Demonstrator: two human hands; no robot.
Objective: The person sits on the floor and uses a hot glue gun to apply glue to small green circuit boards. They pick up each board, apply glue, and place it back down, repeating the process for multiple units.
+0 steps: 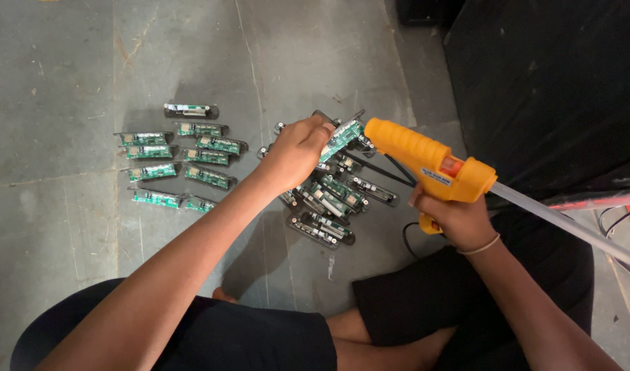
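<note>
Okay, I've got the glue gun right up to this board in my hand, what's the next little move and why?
Probably squeeze the trigger. The right hand holds the orange glue gun with its nozzle at the edge of the green board that the left hand holds up above the pile, so a dab would land on it.

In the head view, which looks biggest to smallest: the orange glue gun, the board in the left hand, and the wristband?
1. Glue gun, clearly largest.
2. Board, partly hidden by the left hand.
3. Wristband, a thin strip; only part shows.
</note>
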